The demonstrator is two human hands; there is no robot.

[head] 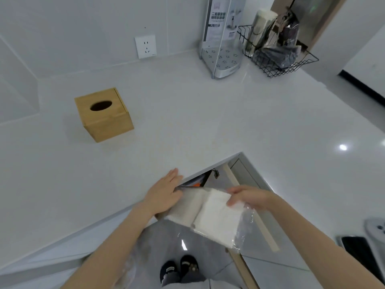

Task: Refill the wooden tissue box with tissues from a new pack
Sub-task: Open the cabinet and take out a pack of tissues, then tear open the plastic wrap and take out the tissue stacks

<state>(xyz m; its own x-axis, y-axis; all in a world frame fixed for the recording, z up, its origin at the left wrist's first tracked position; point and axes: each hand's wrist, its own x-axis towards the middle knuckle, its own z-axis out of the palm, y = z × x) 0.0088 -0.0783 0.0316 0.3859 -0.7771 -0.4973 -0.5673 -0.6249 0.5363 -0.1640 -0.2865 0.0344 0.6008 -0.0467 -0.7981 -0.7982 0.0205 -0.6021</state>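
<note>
Wooden tissue box (103,114) sits on the white counter (208,113), oval slot up, no tissue showing in it. Tissue pack (210,215) in clear plastic wrap is held in the air at the counter's inner corner, nearer the person than the box and well apart from it. Right hand (250,197) pinches the pack's upper right end, fingers curled on the wrap. Left hand (164,195) lies with straight fingers against the pack's left end, flat. Beyond the box: wall socket (145,46). Well right of the box: metal corner rack (223,57), black wire basket (279,59) with bagged items.
</note>
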